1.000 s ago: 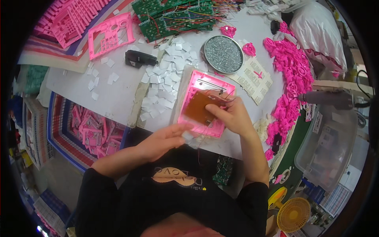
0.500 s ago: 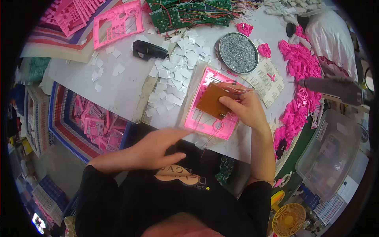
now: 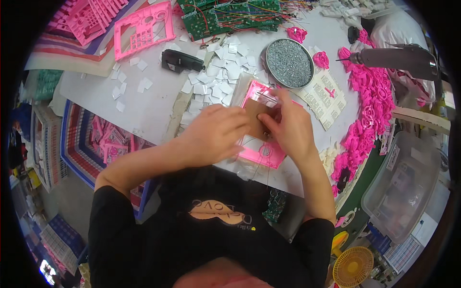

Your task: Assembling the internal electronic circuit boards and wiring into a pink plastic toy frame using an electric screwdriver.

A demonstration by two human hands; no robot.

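Observation:
A brown circuit board (image 3: 257, 116) lies over a pink plastic panel (image 3: 271, 157) on the table in front of me. My right hand (image 3: 292, 126) grips the board from its right side, thumb on its face and fingers behind the far edge. Thin wires trail from the panel's near end. My left hand (image 3: 218, 132) is at the board's left edge, its fingers bent and blurred; whether they hold anything is hidden. Under the panel is clear plastic wrap (image 3: 245, 170).
A round tin of small metal screws (image 3: 289, 63) stands beyond the panel. White paper squares (image 3: 225, 62) lie scattered left of it, near a black device (image 3: 181, 61). Green circuit boards (image 3: 230, 19) are stacked at the back. A power screwdriver (image 3: 398, 57) hangs at right above pink parts (image 3: 367, 96).
My left hand has moved up and right from the table's edge to the board. The board now sits lower over the panel, still in my right hand. The screwdriver has swung upward.

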